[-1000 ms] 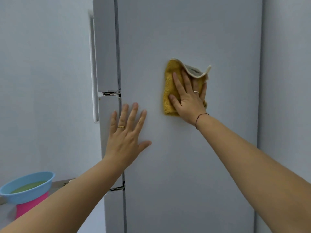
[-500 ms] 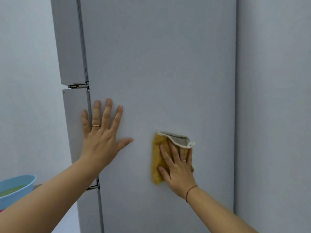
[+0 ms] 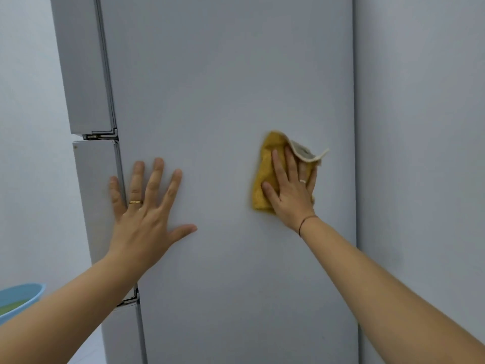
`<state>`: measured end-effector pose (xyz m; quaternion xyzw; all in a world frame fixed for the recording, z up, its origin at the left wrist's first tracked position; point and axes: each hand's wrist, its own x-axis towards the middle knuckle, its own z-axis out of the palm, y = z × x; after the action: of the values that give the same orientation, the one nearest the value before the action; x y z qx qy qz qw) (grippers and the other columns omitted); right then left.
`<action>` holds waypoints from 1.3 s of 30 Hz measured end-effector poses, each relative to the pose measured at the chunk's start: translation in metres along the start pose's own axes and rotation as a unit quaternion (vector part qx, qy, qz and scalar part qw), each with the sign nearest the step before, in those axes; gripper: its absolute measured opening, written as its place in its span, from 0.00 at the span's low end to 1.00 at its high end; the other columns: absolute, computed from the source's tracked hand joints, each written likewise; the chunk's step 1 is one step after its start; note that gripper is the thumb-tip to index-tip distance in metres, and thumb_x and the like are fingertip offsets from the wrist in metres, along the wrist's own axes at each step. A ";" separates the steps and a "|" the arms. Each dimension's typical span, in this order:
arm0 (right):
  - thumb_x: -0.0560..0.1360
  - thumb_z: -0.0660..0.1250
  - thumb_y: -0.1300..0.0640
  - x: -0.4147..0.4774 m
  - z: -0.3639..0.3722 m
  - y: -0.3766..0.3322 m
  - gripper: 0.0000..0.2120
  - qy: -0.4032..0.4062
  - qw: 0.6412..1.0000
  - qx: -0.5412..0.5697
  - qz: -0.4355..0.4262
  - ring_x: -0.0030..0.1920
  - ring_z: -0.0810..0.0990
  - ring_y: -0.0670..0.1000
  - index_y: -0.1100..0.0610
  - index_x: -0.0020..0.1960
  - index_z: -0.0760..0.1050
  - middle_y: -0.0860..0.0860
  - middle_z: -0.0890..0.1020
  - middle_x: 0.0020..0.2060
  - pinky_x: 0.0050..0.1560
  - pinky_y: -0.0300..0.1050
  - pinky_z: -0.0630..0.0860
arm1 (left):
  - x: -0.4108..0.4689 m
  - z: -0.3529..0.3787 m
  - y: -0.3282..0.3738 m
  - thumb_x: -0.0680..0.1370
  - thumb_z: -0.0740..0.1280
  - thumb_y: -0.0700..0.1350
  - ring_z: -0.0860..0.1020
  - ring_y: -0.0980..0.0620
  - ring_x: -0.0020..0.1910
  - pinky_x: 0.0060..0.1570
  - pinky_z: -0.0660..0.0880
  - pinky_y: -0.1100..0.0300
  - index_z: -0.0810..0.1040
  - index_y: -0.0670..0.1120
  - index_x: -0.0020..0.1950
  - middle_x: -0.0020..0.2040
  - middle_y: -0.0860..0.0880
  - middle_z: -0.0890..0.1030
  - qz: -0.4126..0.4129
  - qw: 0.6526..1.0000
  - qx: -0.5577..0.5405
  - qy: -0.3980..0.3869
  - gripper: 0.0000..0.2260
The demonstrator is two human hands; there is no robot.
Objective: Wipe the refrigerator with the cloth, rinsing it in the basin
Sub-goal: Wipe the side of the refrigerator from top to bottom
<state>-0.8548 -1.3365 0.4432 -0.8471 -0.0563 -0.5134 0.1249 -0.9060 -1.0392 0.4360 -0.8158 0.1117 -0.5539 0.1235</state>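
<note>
The grey refrigerator (image 3: 223,88) fills the middle of the head view, its flat side panel facing me and its doors at the left edge. A yellow cloth (image 3: 265,179) with a pale folded-back corner lies flat against that panel. My right hand (image 3: 291,187) presses the cloth to the panel with straight fingers. My left hand (image 3: 147,208) rests flat on the panel near the door edge, fingers spread, holding nothing. The blue basin (image 3: 18,298) with greenish water shows at the lower left, partly cut off by the frame.
A pale wall (image 3: 420,153) stands close to the right of the refrigerator. Another pale wall (image 3: 29,153) lies to the left, behind the doors. Door hinges (image 3: 101,135) stick out at the gaps between the doors.
My right hand slid the cloth down the panel, then back up and a little right. My left hand stayed flat on the panel. The camera shifted.
</note>
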 end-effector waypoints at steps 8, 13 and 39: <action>0.71 0.40 0.30 0.061 -0.031 0.018 0.36 0.048 0.995 0.066 0.054 0.77 0.41 0.55 0.40 0.76 0.40 0.45 0.43 0.78 0.71 0.65 0.34 | 0.021 0.002 0.055 0.63 0.73 0.65 0.54 0.38 0.77 0.70 0.45 0.30 0.60 0.47 0.77 0.78 0.42 0.57 0.089 0.996 -0.001 0.017 0.48; 0.72 0.39 0.31 0.037 -0.016 0.027 0.36 0.062 0.990 0.077 0.096 0.77 0.41 0.55 0.41 0.77 0.40 0.46 0.44 0.78 0.72 0.65 0.34 | 0.013 0.009 0.072 0.62 0.75 0.64 0.56 0.38 0.76 0.70 0.46 0.30 0.62 0.45 0.76 0.78 0.41 0.58 0.103 0.995 -0.007 0.015 0.49; 0.70 0.36 0.32 -0.090 0.030 0.098 0.36 -0.023 0.975 0.081 0.205 0.77 0.43 0.57 0.43 0.73 0.33 0.50 0.40 0.77 0.73 0.63 0.40 | 0.007 0.026 0.077 0.72 0.48 0.70 0.51 0.40 0.78 0.71 0.41 0.32 0.58 0.45 0.78 0.79 0.42 0.54 0.113 0.993 -0.008 -0.010 0.42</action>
<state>-0.8492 -1.4198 0.3357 -0.8395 0.0739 -0.4508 0.2942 -0.8827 -1.1118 0.4081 -0.8044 0.2063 -0.5271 0.1802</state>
